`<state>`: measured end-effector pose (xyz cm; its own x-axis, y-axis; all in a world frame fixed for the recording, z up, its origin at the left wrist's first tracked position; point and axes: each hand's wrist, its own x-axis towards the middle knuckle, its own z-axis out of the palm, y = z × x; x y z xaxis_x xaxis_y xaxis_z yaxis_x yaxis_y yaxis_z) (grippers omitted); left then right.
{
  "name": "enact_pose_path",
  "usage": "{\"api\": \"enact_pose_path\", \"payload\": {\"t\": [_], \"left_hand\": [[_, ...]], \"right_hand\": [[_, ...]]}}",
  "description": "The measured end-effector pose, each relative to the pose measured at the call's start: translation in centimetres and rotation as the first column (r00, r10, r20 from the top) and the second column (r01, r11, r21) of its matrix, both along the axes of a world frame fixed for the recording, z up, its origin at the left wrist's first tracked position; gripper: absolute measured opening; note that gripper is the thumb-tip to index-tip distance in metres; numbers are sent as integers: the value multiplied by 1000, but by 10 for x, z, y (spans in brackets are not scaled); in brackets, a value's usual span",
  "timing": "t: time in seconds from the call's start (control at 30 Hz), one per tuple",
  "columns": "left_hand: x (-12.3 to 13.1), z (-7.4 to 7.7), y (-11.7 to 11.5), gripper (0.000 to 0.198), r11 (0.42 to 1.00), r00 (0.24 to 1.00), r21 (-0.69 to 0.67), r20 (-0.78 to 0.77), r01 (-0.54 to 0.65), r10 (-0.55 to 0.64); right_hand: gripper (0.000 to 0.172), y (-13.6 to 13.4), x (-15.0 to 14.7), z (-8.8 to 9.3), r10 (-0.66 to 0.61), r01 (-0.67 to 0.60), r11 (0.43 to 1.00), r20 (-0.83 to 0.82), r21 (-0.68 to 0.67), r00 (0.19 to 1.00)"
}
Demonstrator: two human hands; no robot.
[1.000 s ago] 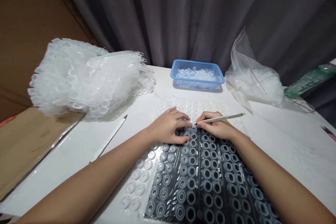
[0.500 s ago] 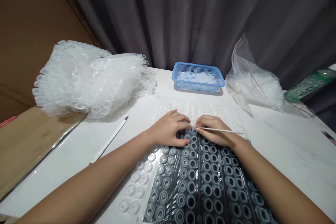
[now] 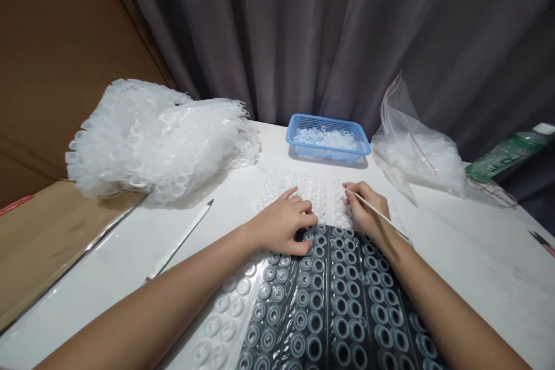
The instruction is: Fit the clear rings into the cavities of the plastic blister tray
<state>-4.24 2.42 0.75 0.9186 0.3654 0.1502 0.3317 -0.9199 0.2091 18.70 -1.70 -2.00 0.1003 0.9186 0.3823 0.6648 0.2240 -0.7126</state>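
A clear plastic sheet with rows of round, raised rings (image 3: pixel 315 300) lies in front of me, its near part over a black backing. My left hand (image 3: pixel 286 222) rests on the left side of this sheet, fingers bent and apart, with nothing visible in it. Between the fingertips of my right hand (image 3: pixel 368 208) is a thin white stick (image 3: pixel 378 214), slanting back over the wrist. That hand is over the sheet's far, white-backed part, to the right of my left hand. Its grip partly hides the tip of the stick.
A blue basket (image 3: pixel 289 137) with small clear pieces stands at the back. Left of it is a heap of clear plastic strips (image 3: pixel 160 139). A zip bag (image 3: pixel 416 150) and a green bottle (image 3: pixel 503 156) are at right. A white pencil-like tool (image 3: pixel 184 237) lies left.
My right hand has moved away from the left fingertips, to the right and slightly farther off, and the stick is now more steeply slanted. My left hand stays nearly in place.
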Motion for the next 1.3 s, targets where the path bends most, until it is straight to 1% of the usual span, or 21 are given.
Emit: {"api": "enact_pose_path", "payload": {"t": [0.03, 0.07, 0.1, 0.17, 0.23, 0.3, 0.4, 0.57, 0.77, 0.93, 1.03, 1.13, 1.2, 1.23, 1.3], "left_hand": [[-1, -1, 0, 27, 1000, 1000, -10, 0, -3, 3], [-1, -2, 0, 31, 1000, 1000, -23, 5, -9, 9], [-2, -3, 1, 36, 999, 1000, -37, 15, -15, 16], [-3, -5, 1, 46, 998, 999, -56, 39, -23, 25], [-4, -7, 1, 51, 998, 998, -58, 53, -25, 28], [-4, -7, 0, 50, 998, 998, -54, 52, -28, 30], [-3, -7, 0, 48, 998, 998, -59, 44, -33, 36], [-2, -6, 1, 47, 996, 999, -84, 32, -31, 34], [-2, -7, 1, 49, 996, 999, -85, 42, -32, 35], [-2, -7, 1, 51, 997, 999, -75, 37, -23, 26], [-1, -7, 1, 47, 998, 999, -60, 28, -29, 30], [0, -6, 1, 42, 998, 999, -46, 12, -37, 37], [1, -5, 0, 42, 999, 999, -35, 6, -38, 38], [1, -5, 0, 41, 999, 999, -30, 4, -37, 38], [1, -4, 0, 41, 999, 999, -25, 2, -37, 37]], "right_hand": [[14, 2, 2, -1, -14, 14, 1000, -17, 23, 1000], [14, 3, 3, -1, 9, -8, 999, -28, 38, 1000], [14, 4, 3, -1, 61, -59, 998, -41, 36, 997], [14, 4, 1, 0, 199, -203, 978, -84, -42, 976], [13, 2, -2, 2, 300, -318, 932, -124, -173, 946], [14, 0, -4, 5, 327, -349, 895, -123, -276, 937], [16, -2, -3, 8, 311, -327, 890, -102, -319, 945], [15, -1, -3, 9, 332, -343, 882, -90, -322, 939], [13, -1, -5, 10, 353, -359, 886, -74, -294, 933], [11, 0, -8, 6, 447, -432, 884, 51, -180, 893], [12, -1, -9, 4, 483, -465, 874, 149, -138, 863], [16, -3, -11, 2, 460, -445, 888, 235, -118, 856], [17, -2, -10, 0, 397, -391, 917, 255, -73, 882], [16, -1, -9, 0, 333, -334, 942, 243, -36, 911], [14, 2, -3, -1, 156, -161, 987, 169, 20, 973]]}}
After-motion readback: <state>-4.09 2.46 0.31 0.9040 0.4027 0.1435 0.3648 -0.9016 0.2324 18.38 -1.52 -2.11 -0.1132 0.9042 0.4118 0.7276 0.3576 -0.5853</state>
